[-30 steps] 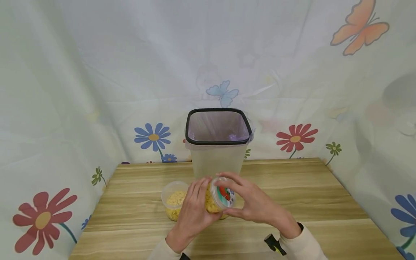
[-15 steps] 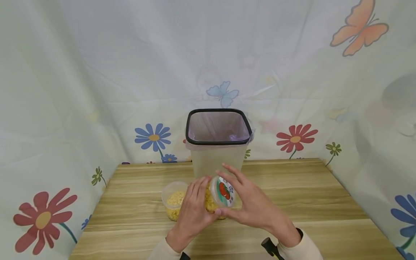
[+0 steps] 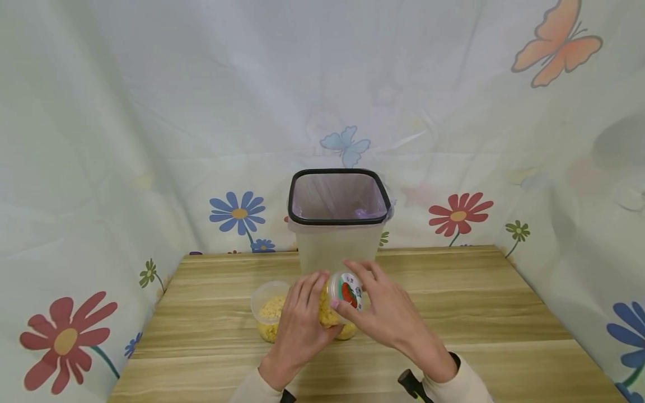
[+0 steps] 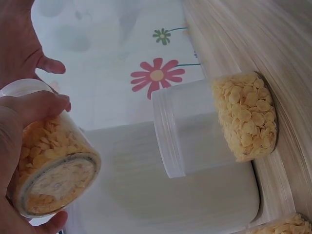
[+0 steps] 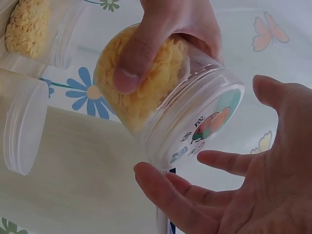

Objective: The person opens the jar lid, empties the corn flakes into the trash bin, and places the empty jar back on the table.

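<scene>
My left hand (image 3: 304, 313) grips a clear plastic jar (image 5: 146, 90) of yellow flakes, raised above the table and tilted, its lid towards the right. That lid (image 5: 200, 122) is clear, with a printed picture of a red fruit or vegetable. Around the lid my right hand (image 3: 390, 308) is spread, thumb and fingers apart; the right wrist view shows a gap beside most of them, though one fingertip is close to the rim. On the table stand two lidless jars partly filled with flakes: one jar (image 3: 269, 313) left of my left hand, another jar (image 3: 347, 331) mostly hidden behind the held one.
A whitish bin (image 3: 337, 246) with a black rim and a purple-tinted liner stands behind the jars. The wood-grain table (image 3: 453, 302) meets a flower-printed curtain (image 3: 242, 112) at the back and sides.
My right hand held the lid a second ago, then its fingers spread off it and the hand turned. The lid's picture has rotated slightly. My left hand keeps its grip.
</scene>
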Tool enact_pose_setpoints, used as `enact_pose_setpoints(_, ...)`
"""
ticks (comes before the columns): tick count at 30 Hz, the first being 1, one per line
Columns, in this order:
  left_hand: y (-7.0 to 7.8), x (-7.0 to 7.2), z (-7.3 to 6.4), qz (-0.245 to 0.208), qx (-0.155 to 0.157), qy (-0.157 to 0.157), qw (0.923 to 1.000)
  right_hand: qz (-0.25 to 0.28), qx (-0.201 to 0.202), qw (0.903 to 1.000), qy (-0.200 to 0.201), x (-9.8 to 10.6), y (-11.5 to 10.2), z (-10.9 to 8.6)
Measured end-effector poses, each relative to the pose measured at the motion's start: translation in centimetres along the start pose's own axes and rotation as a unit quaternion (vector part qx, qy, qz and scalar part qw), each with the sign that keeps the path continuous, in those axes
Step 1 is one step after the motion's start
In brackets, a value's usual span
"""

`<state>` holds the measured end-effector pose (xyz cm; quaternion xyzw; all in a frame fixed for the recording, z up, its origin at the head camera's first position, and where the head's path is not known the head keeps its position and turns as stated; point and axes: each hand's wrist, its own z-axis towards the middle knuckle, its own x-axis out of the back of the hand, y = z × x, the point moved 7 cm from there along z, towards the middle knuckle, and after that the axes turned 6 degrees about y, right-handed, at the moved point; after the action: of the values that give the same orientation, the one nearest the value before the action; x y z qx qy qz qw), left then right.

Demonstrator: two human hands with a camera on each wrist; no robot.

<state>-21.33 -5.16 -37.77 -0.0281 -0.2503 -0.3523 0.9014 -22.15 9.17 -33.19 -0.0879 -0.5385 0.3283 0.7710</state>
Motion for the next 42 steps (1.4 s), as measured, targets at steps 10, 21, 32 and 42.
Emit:
enact_pose_setpoints(10,0.3,-0.2,-0.1,0.003,-0.005,-0.008,1.0,0.0,0.019,0.9997,0.019,0.0,-0.1,0.0)
enact_pose_setpoints(21,0.3,-0.2,-0.1,0.011,-0.006,-0.002,0.9999,0.048,0.118,0.9919,0.008,0.2,-0.9,-0.3)
enact_pose_setpoints(32,0.0,-0.3,-0.4,-0.002,0.003,0.0,1.0,0.046,0.244,0.9687,-0.008,-0.1,-1.5,-0.8)
enact_pose_setpoints(42,-0.1,-0.4,-0.3,-0.011,0.01,0.003,0.9999,0.047,0.283,0.9576,-0.022,-0.1,-1.6,-1.1)
